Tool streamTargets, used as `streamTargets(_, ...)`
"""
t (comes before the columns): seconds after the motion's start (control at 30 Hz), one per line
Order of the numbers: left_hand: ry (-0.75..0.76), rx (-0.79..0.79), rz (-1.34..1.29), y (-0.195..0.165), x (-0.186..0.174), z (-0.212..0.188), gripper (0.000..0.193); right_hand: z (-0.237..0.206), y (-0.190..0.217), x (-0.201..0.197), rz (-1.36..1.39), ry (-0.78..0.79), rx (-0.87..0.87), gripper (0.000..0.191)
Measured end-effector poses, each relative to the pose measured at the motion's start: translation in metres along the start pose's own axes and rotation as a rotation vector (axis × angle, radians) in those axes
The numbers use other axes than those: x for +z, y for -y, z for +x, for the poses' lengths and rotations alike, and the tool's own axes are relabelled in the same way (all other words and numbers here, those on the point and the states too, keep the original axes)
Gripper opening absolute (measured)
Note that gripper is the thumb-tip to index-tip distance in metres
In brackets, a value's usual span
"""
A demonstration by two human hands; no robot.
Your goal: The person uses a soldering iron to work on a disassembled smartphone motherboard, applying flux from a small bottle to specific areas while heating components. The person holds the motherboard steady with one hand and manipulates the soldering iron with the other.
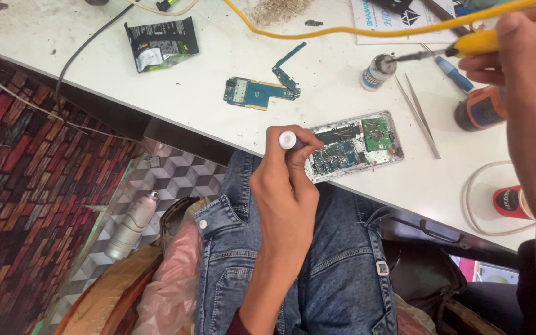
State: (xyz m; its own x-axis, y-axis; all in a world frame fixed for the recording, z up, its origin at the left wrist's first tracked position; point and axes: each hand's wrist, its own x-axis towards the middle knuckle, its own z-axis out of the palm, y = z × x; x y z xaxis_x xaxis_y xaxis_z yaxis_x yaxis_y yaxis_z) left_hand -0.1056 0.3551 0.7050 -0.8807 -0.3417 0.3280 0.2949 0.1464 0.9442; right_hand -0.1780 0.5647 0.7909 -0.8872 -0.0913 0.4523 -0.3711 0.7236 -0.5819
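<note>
white workbench [218, 105] edge: left hand [286, 186] pinches a white-capped tool [288, 140] against the opened phone [355, 146], steadying it; right hand [528, 74] grips a yellow soldering iron [497, 38], tip in the small flux pot [376, 71].

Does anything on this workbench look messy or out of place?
Yes. A heap of brownish crumbs lies loose on the white table at the far edge. A blue circuit board sits bare, apart from the opened phone, which lies right at the near edge.
</note>
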Motion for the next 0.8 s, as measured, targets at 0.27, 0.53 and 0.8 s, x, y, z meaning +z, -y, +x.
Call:
streamTargets(0.27, -0.005, -0.007, -0.012, 0.005, 0.001, -0.001, 0.017, -0.012, -0.016, -0.009, -0.064, 0.052, 0.014, 0.036)
streamTargets(0.53, -0.009, -0.015, -0.005, 0.008, 0.001, -0.002, 0.017, -0.016, -0.028, -0.002, -0.063, 0.016, -0.015, 0.039)
streamTargets(0.8, -0.015, 0.010, -0.017, 0.012, 0.001, -0.003, 0.016, -0.024, -0.050, -0.009, -0.009, 0.062, -0.109, 0.041)
